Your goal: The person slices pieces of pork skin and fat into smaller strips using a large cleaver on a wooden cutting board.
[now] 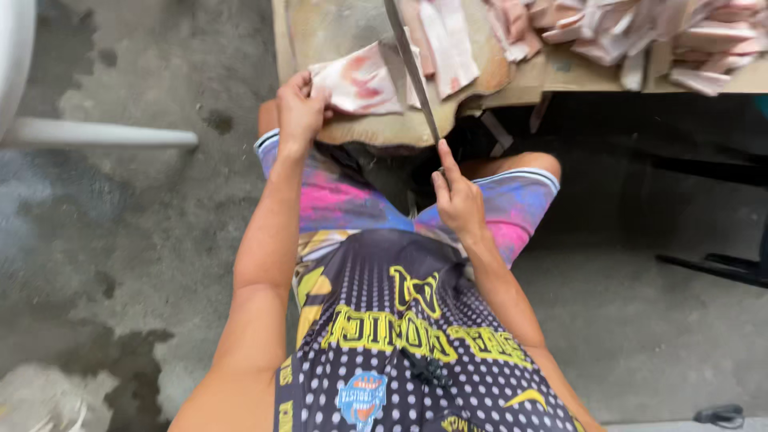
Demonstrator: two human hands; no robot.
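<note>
My left hand (301, 108) grips the near edge of a pale pink slab of raw meat (360, 82) lying on a worn wooden cutting board (376, 128). My right hand (456, 196) holds the handle of a long knife (412, 68), index finger stretched along the blade's back. The blade runs up and away across the board, along the right side of the slab. The handle is hidden inside my fist.
More cut strips of meat (640, 36) are heaped at the far right of the table, others (448, 40) just behind the blade. Wet concrete floor lies all around. A white chair leg (96, 134) is at the left, dark metal table legs (712, 268) at the right.
</note>
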